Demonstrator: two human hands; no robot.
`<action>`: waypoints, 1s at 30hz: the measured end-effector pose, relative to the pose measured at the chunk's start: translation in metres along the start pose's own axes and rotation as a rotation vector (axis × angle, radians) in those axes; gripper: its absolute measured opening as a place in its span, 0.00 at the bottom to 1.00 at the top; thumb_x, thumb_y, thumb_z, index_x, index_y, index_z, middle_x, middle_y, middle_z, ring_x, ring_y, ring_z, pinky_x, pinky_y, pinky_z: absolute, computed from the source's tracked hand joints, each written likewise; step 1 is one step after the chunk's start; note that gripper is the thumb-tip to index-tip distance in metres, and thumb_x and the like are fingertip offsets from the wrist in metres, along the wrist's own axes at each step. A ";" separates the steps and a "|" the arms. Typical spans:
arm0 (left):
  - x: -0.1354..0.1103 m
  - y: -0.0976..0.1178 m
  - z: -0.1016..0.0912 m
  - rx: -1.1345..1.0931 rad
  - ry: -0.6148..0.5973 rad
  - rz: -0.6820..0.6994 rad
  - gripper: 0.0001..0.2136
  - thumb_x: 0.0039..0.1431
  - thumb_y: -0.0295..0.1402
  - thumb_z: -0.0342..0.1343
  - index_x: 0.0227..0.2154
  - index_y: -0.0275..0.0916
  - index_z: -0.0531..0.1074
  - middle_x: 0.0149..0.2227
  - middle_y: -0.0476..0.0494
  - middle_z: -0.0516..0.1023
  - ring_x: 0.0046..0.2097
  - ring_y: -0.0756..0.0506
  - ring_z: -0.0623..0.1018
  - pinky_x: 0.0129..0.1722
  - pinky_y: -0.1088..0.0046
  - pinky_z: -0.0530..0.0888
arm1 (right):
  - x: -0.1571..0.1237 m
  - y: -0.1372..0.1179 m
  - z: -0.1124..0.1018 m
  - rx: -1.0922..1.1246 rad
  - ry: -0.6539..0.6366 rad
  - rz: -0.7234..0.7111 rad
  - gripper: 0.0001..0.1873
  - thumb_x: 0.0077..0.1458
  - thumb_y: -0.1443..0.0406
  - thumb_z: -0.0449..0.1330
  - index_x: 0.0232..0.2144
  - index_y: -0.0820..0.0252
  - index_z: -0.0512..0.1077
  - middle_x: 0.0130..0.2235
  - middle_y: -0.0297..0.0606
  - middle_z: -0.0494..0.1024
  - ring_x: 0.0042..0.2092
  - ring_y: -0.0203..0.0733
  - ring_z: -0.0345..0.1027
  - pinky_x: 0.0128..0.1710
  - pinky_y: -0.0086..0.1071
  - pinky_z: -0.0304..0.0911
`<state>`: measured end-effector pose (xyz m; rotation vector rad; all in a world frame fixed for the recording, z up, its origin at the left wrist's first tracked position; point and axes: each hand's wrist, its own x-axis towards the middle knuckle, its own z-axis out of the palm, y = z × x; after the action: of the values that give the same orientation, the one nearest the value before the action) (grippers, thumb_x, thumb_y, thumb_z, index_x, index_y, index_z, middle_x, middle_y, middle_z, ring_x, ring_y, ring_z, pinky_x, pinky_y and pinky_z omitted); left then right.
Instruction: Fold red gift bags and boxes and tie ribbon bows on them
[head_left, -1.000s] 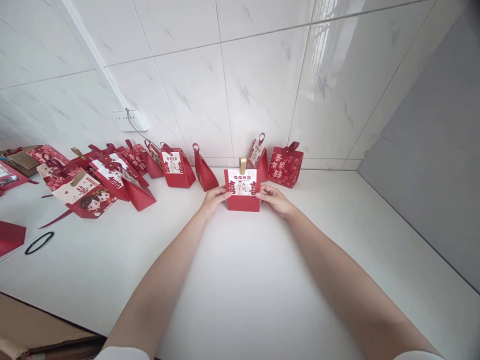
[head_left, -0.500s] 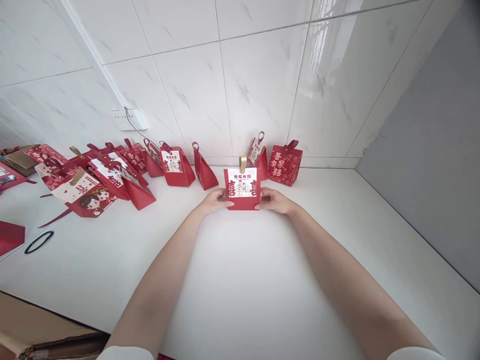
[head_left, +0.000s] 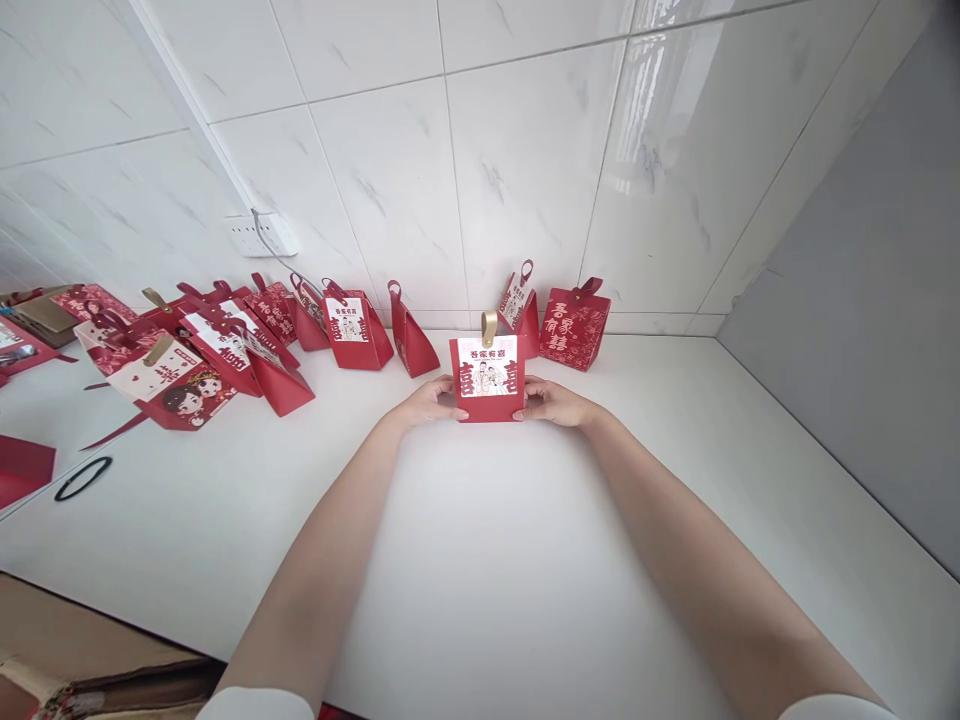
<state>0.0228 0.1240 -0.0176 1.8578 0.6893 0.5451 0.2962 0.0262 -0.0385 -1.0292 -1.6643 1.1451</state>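
Observation:
A red gift box [head_left: 490,408] with a white printed front and a gold loop handle stands upright on the white table [head_left: 495,560]. My left hand [head_left: 429,402] grips its left side, the thumb on the front near the bottom. From the right side my right hand [head_left: 556,402] holds it the same way; the fingers behind the box are hidden. Behind it, close to the wall, are a narrow red box [head_left: 517,305] with a loop and a patterned red box [head_left: 571,332] with a dark red ribbon.
Left of my hands stand a slim red box [head_left: 414,338] and a printed red box [head_left: 356,335]. Farther left, several boxes crowd together, including one with cartoon faces [head_left: 184,395]. A black ring [head_left: 82,480] lies near the left edge. A socket [head_left: 260,236] with a cable is on the tiled wall.
The box between my hands appears slightly larger and nearer, still held at both sides. The whole view has shifted a little; the other boxes stand as before.

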 end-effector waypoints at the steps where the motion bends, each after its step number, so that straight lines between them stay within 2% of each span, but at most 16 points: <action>1: 0.000 0.001 0.000 -0.008 -0.003 -0.013 0.25 0.35 0.33 0.71 0.43 0.40 0.77 0.49 0.40 0.74 0.55 0.37 0.70 0.57 0.58 0.64 | -0.001 -0.001 0.000 0.038 0.013 0.015 0.13 0.36 0.58 0.72 0.25 0.58 0.76 0.49 0.36 0.73 0.51 0.47 0.65 0.55 0.41 0.57; 5: -0.003 0.005 0.006 -0.104 0.012 -0.065 0.19 0.49 0.44 0.63 0.40 0.37 0.76 0.44 0.40 0.77 0.50 0.39 0.74 0.54 0.59 0.66 | -0.003 0.000 0.001 0.157 0.130 0.059 0.17 0.48 0.50 0.64 0.29 0.58 0.74 0.38 0.35 0.77 0.43 0.43 0.69 0.50 0.39 0.60; 7: -0.004 0.007 0.010 -0.108 0.050 -0.079 0.19 0.55 0.48 0.56 0.37 0.35 0.77 0.39 0.40 0.79 0.47 0.40 0.75 0.53 0.59 0.66 | -0.002 0.003 0.001 0.174 0.205 0.061 0.19 0.52 0.48 0.60 0.31 0.57 0.73 0.38 0.34 0.77 0.43 0.42 0.68 0.50 0.38 0.59; 9: -0.005 0.008 0.015 -0.090 0.076 -0.076 0.21 0.57 0.50 0.53 0.35 0.34 0.77 0.37 0.40 0.79 0.46 0.40 0.75 0.54 0.59 0.66 | 0.000 0.006 0.002 0.189 0.250 0.060 0.20 0.52 0.47 0.59 0.31 0.57 0.73 0.38 0.35 0.77 0.44 0.42 0.68 0.51 0.38 0.59; 11: -0.005 0.008 0.017 -0.090 0.100 -0.046 0.22 0.57 0.51 0.51 0.38 0.35 0.76 0.40 0.40 0.79 0.47 0.40 0.75 0.55 0.59 0.65 | 0.002 0.008 0.003 0.197 0.267 0.053 0.20 0.52 0.47 0.59 0.31 0.58 0.73 0.38 0.35 0.77 0.44 0.42 0.69 0.51 0.38 0.60; 13: -0.004 0.006 0.018 -0.095 0.177 -0.001 0.23 0.56 0.50 0.54 0.45 0.36 0.74 0.46 0.39 0.77 0.48 0.40 0.74 0.55 0.59 0.66 | 0.003 0.008 0.003 0.199 0.277 0.043 0.20 0.52 0.47 0.60 0.31 0.58 0.73 0.38 0.35 0.77 0.44 0.42 0.69 0.52 0.39 0.60; 15: -0.003 0.004 0.018 -0.098 0.307 0.047 0.30 0.51 0.48 0.60 0.55 0.41 0.65 0.56 0.37 0.69 0.50 0.41 0.74 0.53 0.59 0.68 | 0.003 0.008 0.004 0.198 0.292 0.033 0.19 0.51 0.48 0.61 0.33 0.58 0.72 0.39 0.36 0.77 0.45 0.42 0.69 0.52 0.40 0.60; 17: -0.003 0.004 0.019 -0.080 0.394 0.093 0.42 0.47 0.45 0.64 0.63 0.48 0.50 0.65 0.35 0.55 0.51 0.41 0.73 0.52 0.59 0.69 | 0.002 0.008 0.004 0.201 0.310 0.022 0.19 0.51 0.50 0.61 0.39 0.56 0.71 0.45 0.37 0.76 0.48 0.43 0.68 0.52 0.41 0.61; 19: -0.004 0.007 0.021 -0.029 0.379 0.137 0.46 0.50 0.44 0.63 0.66 0.54 0.39 0.68 0.37 0.44 0.53 0.41 0.73 0.52 0.61 0.70 | 0.001 0.008 0.003 0.207 0.327 0.019 0.23 0.51 0.51 0.62 0.48 0.51 0.67 0.53 0.39 0.71 0.54 0.45 0.65 0.53 0.41 0.62; 20: -0.005 0.008 0.023 0.008 0.348 0.156 0.44 0.52 0.44 0.61 0.66 0.55 0.38 0.69 0.39 0.43 0.53 0.41 0.72 0.52 0.61 0.70 | 0.000 0.008 0.002 0.209 0.337 0.021 0.27 0.51 0.52 0.63 0.52 0.48 0.64 0.57 0.39 0.67 0.58 0.45 0.60 0.54 0.41 0.61; 22: -0.006 0.011 0.026 0.087 0.304 0.187 0.36 0.57 0.46 0.56 0.65 0.54 0.44 0.68 0.41 0.47 0.52 0.42 0.73 0.51 0.63 0.71 | -0.002 0.008 0.001 0.211 0.349 0.034 0.32 0.51 0.54 0.63 0.57 0.43 0.59 0.63 0.38 0.59 0.65 0.44 0.50 0.57 0.42 0.59; 24: -0.005 0.012 0.028 0.158 0.293 0.216 0.30 0.59 0.46 0.52 0.64 0.51 0.52 0.66 0.41 0.53 0.50 0.43 0.73 0.49 0.65 0.72 | -0.003 0.008 -0.001 0.224 0.335 0.049 0.36 0.52 0.54 0.63 0.60 0.40 0.55 0.65 0.36 0.55 0.67 0.42 0.42 0.59 0.42 0.57; 26: -0.004 0.011 0.030 0.212 0.302 0.240 0.27 0.60 0.46 0.51 0.62 0.49 0.58 0.64 0.40 0.57 0.48 0.44 0.74 0.47 0.67 0.73 | -0.004 0.008 -0.003 0.255 0.298 0.053 0.38 0.52 0.55 0.63 0.62 0.40 0.52 0.64 0.36 0.57 0.67 0.42 0.42 0.60 0.43 0.56; 30: -0.002 0.008 0.029 0.248 0.333 0.251 0.24 0.61 0.46 0.51 0.58 0.47 0.62 0.61 0.40 0.62 0.45 0.46 0.75 0.45 0.68 0.74 | -0.004 0.008 -0.003 0.298 0.255 0.036 0.37 0.54 0.55 0.62 0.63 0.41 0.52 0.63 0.36 0.60 0.66 0.43 0.47 0.61 0.44 0.54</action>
<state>0.0419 0.1004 -0.0209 2.1249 0.7726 0.9848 0.3019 0.0258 -0.0465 -0.9706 -1.2379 1.1889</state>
